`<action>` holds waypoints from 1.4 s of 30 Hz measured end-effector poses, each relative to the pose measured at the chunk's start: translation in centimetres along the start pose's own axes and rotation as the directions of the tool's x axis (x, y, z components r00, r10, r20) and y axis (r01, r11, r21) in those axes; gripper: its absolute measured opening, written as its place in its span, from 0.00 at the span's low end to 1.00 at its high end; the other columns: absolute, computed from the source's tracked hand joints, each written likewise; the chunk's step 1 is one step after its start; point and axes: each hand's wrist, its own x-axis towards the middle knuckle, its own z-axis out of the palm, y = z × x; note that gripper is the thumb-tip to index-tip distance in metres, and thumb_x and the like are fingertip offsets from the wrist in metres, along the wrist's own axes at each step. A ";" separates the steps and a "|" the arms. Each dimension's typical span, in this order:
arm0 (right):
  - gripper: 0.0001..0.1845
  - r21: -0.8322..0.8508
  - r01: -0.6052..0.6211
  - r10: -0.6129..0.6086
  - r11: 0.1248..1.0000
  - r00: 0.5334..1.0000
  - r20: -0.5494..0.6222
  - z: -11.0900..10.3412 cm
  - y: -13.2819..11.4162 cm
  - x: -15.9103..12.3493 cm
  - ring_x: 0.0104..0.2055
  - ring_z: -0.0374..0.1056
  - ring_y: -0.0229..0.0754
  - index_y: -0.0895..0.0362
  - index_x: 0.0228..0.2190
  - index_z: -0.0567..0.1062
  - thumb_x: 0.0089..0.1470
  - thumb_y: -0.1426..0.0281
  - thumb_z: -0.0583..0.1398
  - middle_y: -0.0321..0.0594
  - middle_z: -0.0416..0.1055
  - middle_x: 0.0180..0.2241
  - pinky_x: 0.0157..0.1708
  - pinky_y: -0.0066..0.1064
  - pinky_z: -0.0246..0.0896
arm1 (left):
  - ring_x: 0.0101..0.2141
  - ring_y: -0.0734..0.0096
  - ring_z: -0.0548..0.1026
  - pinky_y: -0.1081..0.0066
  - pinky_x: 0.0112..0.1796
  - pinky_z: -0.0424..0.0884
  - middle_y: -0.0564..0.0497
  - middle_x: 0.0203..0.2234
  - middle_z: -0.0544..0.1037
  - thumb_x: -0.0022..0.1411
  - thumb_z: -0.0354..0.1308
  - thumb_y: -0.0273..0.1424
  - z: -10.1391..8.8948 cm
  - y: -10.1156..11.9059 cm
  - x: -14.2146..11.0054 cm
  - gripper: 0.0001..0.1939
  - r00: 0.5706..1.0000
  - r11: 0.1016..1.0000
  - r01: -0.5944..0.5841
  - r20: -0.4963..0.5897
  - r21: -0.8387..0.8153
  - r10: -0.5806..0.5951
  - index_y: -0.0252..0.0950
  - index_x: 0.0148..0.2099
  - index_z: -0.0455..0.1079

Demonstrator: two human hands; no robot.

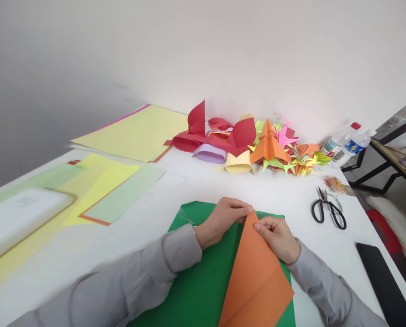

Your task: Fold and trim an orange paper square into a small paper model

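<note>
A folded sheet of orange paper with a pointed top lies over a green mat or sheet at the front of the table. My left hand pinches the paper's tip between thumb and fingers. Just right of the tip, my right hand grips the paper's slanting edge, its thumb lying on top. A diagonal crease crosses the lower part of the orange paper. The fingers behind the paper are partly hidden.
Scissors and a black flat object lie to the right. Behind are red paper shapes, an orange folded paper piece and plastic bottles. Yellow sheets and a white box-like object occupy the left.
</note>
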 end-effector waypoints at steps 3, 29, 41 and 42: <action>0.23 0.012 0.002 -0.002 1.000 1.000 0.001 0.0 0.0 0.0 0.17 0.55 0.31 0.59 0.22 0.72 0.44 0.50 0.63 0.32 0.65 0.17 0.19 0.26 0.49 | 0.28 0.70 0.71 0.70 0.31 0.69 0.49 0.23 0.77 0.44 0.67 0.35 0.2 0.2 -0.2 0.10 1.000 1.000 0.008 -0.012 -0.013 -0.008 0.33 0.25 0.78; 0.25 -0.047 0.021 -0.023 0.999 0.999 -0.043 0.4 -0.2 0.0 0.18 0.53 0.31 0.59 0.21 0.71 0.44 0.48 0.61 0.31 0.63 0.16 0.19 0.26 0.47 | 0.31 0.64 0.73 0.68 0.30 0.69 0.44 0.28 0.78 0.50 0.62 0.43 0.5 0.7 -0.2 0.18 0.998 0.984 0.027 -0.059 -0.176 -0.038 0.30 0.29 0.77; 0.22 -0.079 0.058 -0.060 0.995 0.998 -0.020 0.3 -0.1 0.1 0.18 0.54 0.32 0.57 0.22 0.73 0.44 0.49 0.61 0.31 0.64 0.16 0.19 0.26 0.48 | 0.28 0.68 0.72 0.70 0.29 0.68 0.46 0.24 0.77 0.43 0.67 0.36 0.6 0.4 -0.2 0.11 0.980 0.991 -0.043 -0.200 -0.127 0.017 0.31 0.24 0.76; 0.22 -0.078 0.063 -0.065 0.995 0.998 -0.022 0.2 -0.1 0.1 0.18 0.53 0.32 0.57 0.21 0.73 0.44 0.49 0.62 0.31 0.64 0.16 0.18 0.26 0.48 | 0.28 0.69 0.72 0.70 0.29 0.68 0.46 0.25 0.77 0.42 0.67 0.35 0.5 0.5 -0.1 0.11 0.975 0.986 -0.055 -0.222 -0.159 0.018 0.31 0.24 0.76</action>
